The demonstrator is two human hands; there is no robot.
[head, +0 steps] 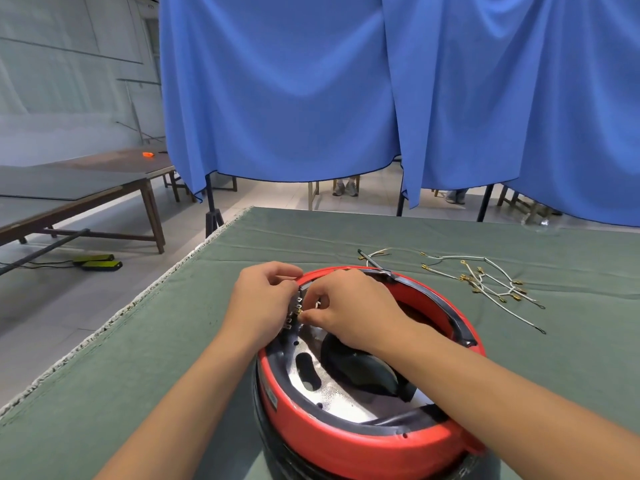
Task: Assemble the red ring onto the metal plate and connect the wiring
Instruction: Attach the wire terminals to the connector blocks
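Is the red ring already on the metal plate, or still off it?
On: the red ring surrounds the metal plate, which shows inside it. Whether it is fastened, cannot tell.

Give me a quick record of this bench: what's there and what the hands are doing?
surface: green cloth
main item: red ring seated around a metal plate
left hand: holds the terminal block at the ring's far edge
right hand: pinches a small connector at that block
spare parts: loose white wires beyond the ring, to the right

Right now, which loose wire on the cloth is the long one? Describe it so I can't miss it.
On the green cloth, look right of the red ring at the white wire bundle. One strand trails out nearest you, alone, ending in a dark loop.
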